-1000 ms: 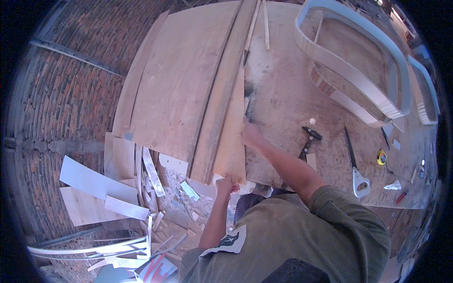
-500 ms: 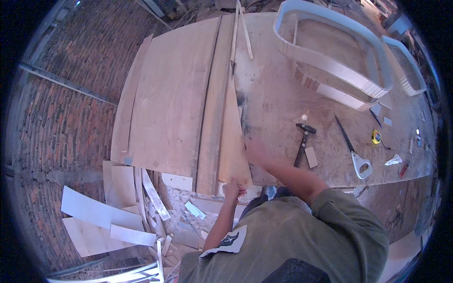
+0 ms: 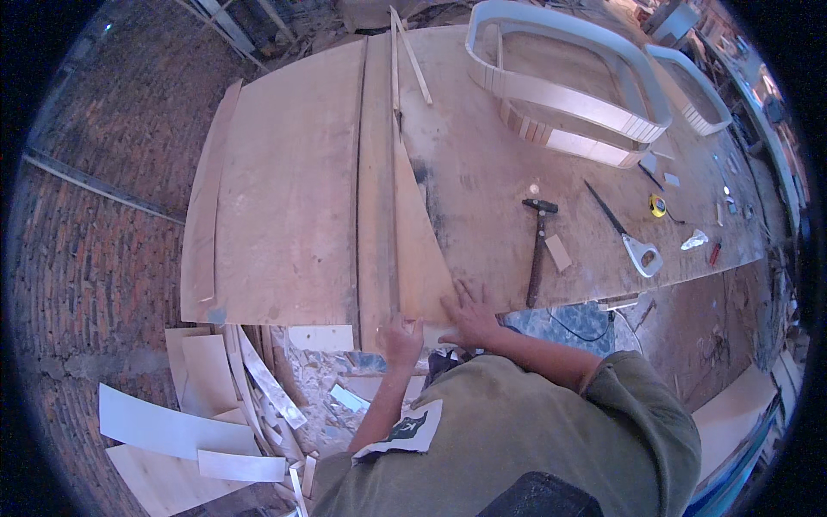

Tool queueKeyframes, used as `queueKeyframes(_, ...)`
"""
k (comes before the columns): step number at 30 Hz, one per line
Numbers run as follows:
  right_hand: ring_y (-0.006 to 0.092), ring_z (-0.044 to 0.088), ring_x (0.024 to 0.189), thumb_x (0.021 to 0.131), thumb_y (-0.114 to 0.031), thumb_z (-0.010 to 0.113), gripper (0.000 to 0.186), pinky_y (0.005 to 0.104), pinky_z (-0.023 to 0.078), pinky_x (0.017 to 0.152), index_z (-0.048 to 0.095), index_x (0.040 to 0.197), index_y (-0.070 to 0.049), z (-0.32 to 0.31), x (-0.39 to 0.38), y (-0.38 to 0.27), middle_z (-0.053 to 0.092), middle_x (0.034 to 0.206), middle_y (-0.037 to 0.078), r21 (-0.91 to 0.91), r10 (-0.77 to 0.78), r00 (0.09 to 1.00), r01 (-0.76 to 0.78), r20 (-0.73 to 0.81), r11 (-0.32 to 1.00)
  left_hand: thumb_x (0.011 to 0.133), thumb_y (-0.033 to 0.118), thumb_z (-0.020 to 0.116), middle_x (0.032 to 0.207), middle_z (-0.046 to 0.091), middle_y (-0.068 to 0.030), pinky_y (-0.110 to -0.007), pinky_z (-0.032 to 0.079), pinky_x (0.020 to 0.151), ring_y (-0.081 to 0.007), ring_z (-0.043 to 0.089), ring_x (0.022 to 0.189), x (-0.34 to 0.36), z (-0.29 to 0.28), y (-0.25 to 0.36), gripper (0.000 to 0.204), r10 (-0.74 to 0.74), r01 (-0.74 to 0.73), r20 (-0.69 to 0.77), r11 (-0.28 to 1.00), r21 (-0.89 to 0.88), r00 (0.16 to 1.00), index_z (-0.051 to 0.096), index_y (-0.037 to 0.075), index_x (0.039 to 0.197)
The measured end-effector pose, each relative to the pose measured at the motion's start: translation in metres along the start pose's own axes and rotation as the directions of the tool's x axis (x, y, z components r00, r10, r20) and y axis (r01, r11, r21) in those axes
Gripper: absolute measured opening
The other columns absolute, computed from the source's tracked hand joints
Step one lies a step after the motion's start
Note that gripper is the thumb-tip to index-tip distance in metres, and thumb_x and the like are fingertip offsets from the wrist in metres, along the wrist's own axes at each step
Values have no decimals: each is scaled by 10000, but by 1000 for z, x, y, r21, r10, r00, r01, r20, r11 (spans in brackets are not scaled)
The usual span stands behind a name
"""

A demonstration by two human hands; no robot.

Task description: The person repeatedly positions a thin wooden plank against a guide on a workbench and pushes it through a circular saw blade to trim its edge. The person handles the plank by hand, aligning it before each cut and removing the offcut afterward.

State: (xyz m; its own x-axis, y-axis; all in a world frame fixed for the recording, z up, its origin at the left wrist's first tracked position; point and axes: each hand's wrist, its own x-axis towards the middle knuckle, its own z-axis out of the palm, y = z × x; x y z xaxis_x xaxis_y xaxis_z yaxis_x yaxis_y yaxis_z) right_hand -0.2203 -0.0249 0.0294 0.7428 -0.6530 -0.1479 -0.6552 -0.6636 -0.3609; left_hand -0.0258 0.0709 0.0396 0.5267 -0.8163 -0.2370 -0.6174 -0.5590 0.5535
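A tapered piece of light plywood (image 3: 419,267), narrow at its far end, lies on the workbench against a long straight wooden plank (image 3: 376,198). At the bench's front edge, my left hand (image 3: 400,343) is closed around the near end of the plywood, where it meets the plank; its lower fingers are hidden. My right hand (image 3: 470,315) rests on the near right corner of the plywood, fingers spread and flat. Nearest to that hand lies a hammer (image 3: 537,250) with a dark head, beside a small wooden block (image 3: 558,253).
A handsaw (image 3: 624,231), a yellow tape measure (image 3: 657,206) and red-handled tool (image 3: 715,252) lie on the right. Rounded wooden frames (image 3: 573,99) stand at the far right. Thin slats (image 3: 411,60) lie beyond the plywood. Offcuts (image 3: 177,422) lean below the bench at left, near a brick wall (image 3: 95,267).
My right hand has come back toward me from the plywood's right edge and now lies flat on its near corner. My left hand has shifted slightly left along the near end. The view has shifted.
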Motion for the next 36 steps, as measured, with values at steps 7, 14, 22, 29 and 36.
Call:
queueKeyframes(7,418,305,1538,779,-619,765,784,765,135,1176,622,1431,-207,23,12,-4,411,1587,285,-27,101,984,-106,-144,994,768,510,835,1685,244,-168,-818,92,1134,-355,187,1572,9,-11,-26,710,378,-372,57,853,365,924,647,168,1361)
queueKeyframes(14,404,306,1545,779,-623,764,781,751,72,1194,631,1416,-193,3,20,-6,426,1578,285,-22,74,989,-77,-129,997,821,470,803,1677,255,-171,-829,62,1130,-327,170,1581,22,-1,-42,636,394,-370,11,852,370,919,649,218,1384)
queueKeyframes(22,404,297,1551,795,-581,762,756,736,-11,1207,628,1415,-170,-6,28,0,436,1572,284,-31,37,992,-41,-125,999,861,529,729,1656,318,-144,-816,21,1146,-324,204,1569,35,-4,-33,590,365,-338,53,787,517,930,647,274,1387)
queueKeyframes(29,415,305,1545,803,-575,751,748,760,0,1193,632,1411,-156,-9,40,6,440,1560,304,-7,43,990,-45,-138,999,819,424,806,1629,349,-127,-838,53,1136,-321,210,1568,44,-2,-23,562,366,-314,2,797,516,931,661,258,1336)
queueKeyframes(36,428,309,1542,819,-556,733,745,788,11,1170,621,1425,-139,-21,58,14,441,1556,318,-29,43,994,-47,-103,998,860,407,771,1591,380,-174,-851,45,1126,-344,239,1556,58,-6,-5,536,317,-266,8,780,567,948,650,278,1365)
